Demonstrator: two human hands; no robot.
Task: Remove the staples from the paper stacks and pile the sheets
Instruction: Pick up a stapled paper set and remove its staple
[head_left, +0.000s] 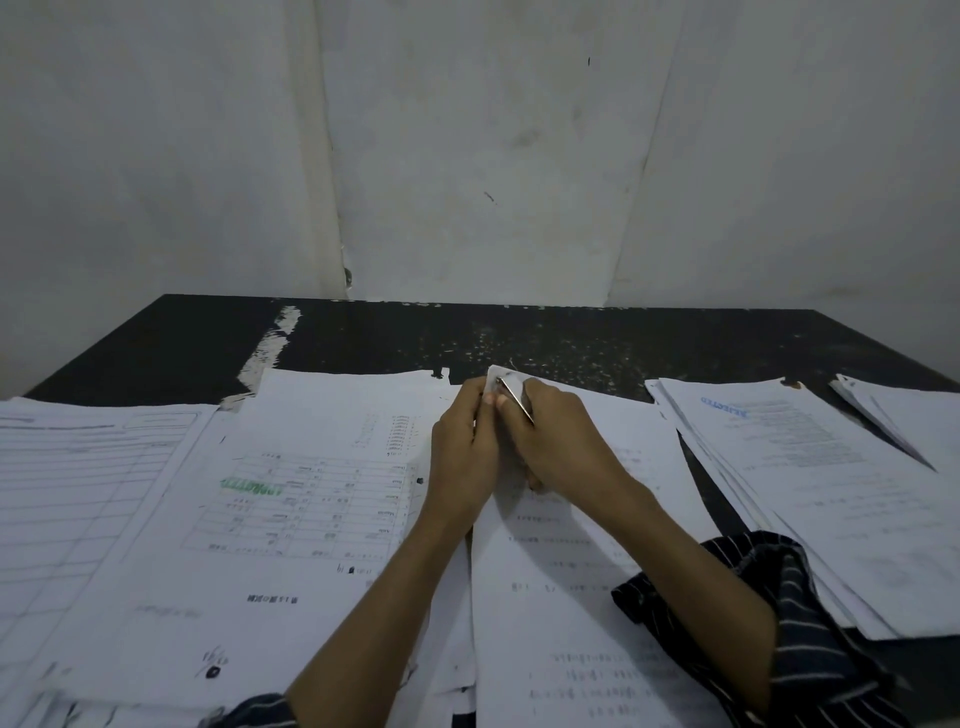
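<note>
Seeming midway: left hand (464, 449) pinches a stack corner (497, 375), right hand (558, 441) grips a metal tool (515, 401); other stacks (810, 493) wait.

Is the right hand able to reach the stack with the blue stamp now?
Probably yes: only a strip of black table separates the right hand from the blue-stamped stack. But the hand grips a thin metal tool, so it would likely need to put that down first.

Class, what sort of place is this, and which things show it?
Probably a plain office or records room: a dark desk against a white wall, a green-stamped form and a blue-stamped stack of printed paperwork.
</note>
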